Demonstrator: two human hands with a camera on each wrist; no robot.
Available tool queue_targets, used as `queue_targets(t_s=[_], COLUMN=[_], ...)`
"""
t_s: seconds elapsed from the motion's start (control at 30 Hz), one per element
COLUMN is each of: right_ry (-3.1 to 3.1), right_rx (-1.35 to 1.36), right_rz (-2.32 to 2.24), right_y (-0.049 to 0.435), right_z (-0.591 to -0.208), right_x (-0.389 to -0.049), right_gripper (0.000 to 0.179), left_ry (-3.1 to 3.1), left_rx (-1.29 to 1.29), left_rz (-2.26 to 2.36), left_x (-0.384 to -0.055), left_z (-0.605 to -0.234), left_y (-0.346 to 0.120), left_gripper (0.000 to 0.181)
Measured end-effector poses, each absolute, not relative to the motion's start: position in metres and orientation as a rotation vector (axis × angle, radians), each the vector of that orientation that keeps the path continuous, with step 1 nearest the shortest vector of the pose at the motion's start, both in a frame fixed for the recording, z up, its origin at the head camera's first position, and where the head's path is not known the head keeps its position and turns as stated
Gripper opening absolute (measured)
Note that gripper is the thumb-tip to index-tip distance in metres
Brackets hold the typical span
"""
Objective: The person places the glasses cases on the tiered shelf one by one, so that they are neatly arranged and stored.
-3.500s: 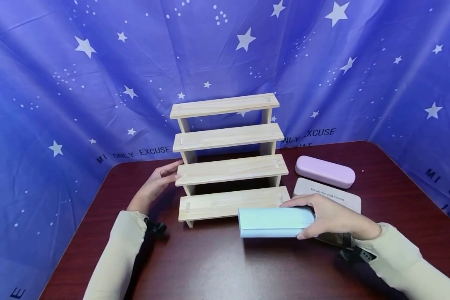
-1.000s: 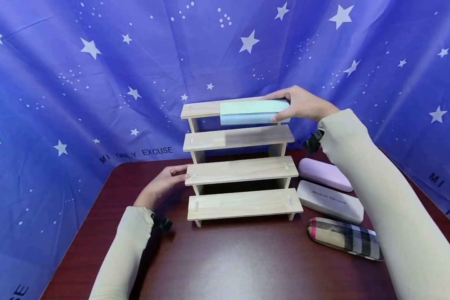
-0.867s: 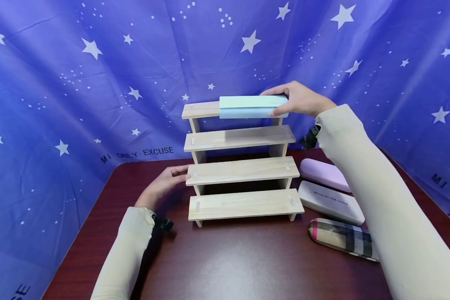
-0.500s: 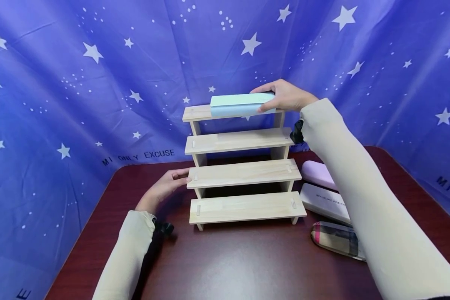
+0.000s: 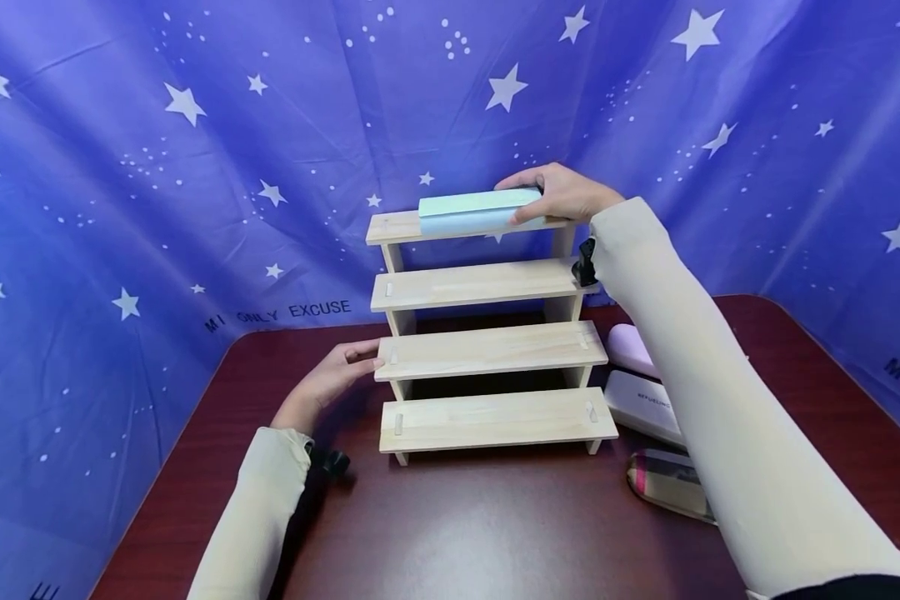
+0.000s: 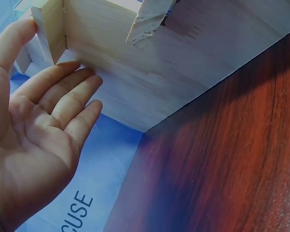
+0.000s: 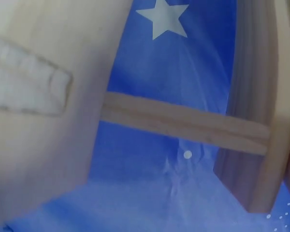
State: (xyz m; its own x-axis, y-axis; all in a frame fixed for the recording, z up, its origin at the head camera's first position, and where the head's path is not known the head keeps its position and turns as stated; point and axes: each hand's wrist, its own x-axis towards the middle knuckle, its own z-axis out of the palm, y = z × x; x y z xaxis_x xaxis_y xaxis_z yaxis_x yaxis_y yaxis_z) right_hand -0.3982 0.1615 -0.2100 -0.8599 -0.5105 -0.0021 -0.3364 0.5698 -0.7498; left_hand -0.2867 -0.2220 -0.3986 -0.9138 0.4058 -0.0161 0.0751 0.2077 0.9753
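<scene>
A four-step wooden display rack stands on the table, bare on its three lower steps. On its top step lies a pale mint-and-blue glasses case, lengthwise along the board. My right hand grips the case's right end, thumb at the front and fingers behind. At the rack's left side my left hand holds the end of the second step from the bottom. In the left wrist view, its thumb and index fingertip lie on either side of that board end. The right wrist view shows mostly the rack's boards.
Right of the rack lie a lilac glasses case, a white one with lettering and a plaid one, all partly covered by my right sleeve. A blue star-patterned curtain hangs close behind the rack.
My right hand has carried the mint-and-blue glasses case from the table's front right up to the top step, then a little left and down onto it. The left hand stays at the rack.
</scene>
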Motion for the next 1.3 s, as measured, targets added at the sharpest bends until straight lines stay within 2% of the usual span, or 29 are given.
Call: queue_targets(t_s=[0.4, 0.77, 1.1, 1.3], right_ry=[2.675, 2.718, 2.678, 2.677], right_rx=[-0.652, -0.713, -0.753, -0.808], right_rz=[-1.116, -1.099, -1.179, -1.259], right_y=[0.165, 0.170, 0.187, 0.206], right_z=[-0.210, -0.213, -0.217, -0.213], right_x=[-0.395, -0.394, -0.376, -0.359], right_gripper=[0.072, 0.074, 0.082, 0.079], left_ry=[2.202, 2.220, 2.191, 2.132], left_rx=[0.445, 0.440, 0.445, 0.457], left_rz=[1.787, 1.795, 1.831, 1.859], left_x=[-0.285, -0.284, -0.282, -0.283], left_z=[-0.399, -0.400, -0.403, -0.402], left_y=[-0.221, -0.219, -0.222, -0.220], left_gripper=[0.053, 0.054, 0.052, 0.051])
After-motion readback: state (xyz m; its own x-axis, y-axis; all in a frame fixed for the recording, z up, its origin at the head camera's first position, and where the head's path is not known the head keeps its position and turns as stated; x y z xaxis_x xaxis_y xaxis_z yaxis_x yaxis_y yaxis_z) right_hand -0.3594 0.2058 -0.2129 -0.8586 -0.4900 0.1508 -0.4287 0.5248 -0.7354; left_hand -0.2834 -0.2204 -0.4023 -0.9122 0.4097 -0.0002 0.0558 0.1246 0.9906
